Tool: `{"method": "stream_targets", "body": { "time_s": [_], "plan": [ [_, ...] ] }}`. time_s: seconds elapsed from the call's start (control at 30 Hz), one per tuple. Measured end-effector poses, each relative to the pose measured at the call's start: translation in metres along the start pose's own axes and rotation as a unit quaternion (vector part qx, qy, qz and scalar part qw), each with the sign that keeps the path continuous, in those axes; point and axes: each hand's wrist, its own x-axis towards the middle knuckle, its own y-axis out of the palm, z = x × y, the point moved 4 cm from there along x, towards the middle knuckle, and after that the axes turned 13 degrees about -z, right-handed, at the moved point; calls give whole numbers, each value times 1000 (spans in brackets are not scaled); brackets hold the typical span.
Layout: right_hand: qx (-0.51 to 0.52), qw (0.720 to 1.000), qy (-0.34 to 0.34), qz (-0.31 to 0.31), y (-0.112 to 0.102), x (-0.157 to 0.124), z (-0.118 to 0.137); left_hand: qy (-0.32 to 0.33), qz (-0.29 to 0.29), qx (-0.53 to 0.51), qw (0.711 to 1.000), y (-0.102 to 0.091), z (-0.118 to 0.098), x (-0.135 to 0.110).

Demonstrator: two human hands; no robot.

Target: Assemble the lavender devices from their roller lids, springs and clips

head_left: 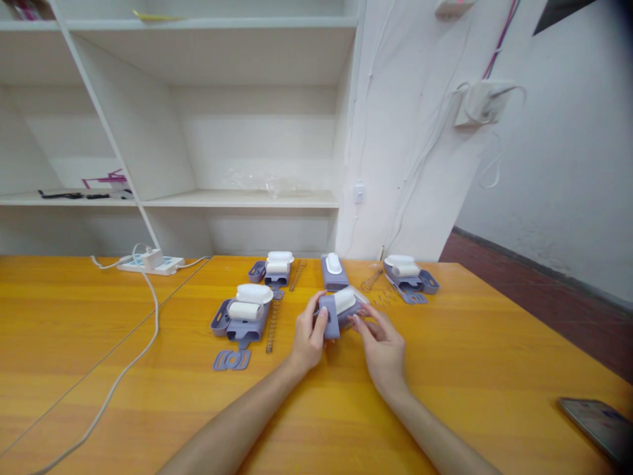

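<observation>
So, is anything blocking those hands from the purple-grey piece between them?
Nothing visible: the left hand grips the purple-grey piece directly, and the right hand is close at its other side, though whether it touches is unclear.

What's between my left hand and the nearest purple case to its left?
The head view shows a coil spring between the left hand and that case.

Bare forearms (235, 417) forward, left grip (309, 340) curled, right grip (386, 353) opposite, fingers (376, 316) bent inward.
</observation>
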Motion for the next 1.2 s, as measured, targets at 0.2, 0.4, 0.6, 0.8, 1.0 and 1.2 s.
{"method": "stream_targets", "body": {
  "time_s": [0.2,0.4,0.6,0.8,1.0,1.2],
  "plan": [
    [107,992,57,-22,4,-5,5,-33,-4,-32,999,1,6,0],
    [66,991,117,-3,3,4,-6,-53,-23,-58,997,-1,1,5],
    [18,990,139,4,0,4,-8,-141,-34,-90,985,1,8,5],
    [83,983,159,28,5,-1,1,-139,-45,-77,986,-2,12,5],
    [73,988,136,9,3,1,3,-87,-41,-72,993,-1,4,6],
    [43,991,121,29,3,-1,10,-102,-27,-78,991,0,7,6]
  ]
}}
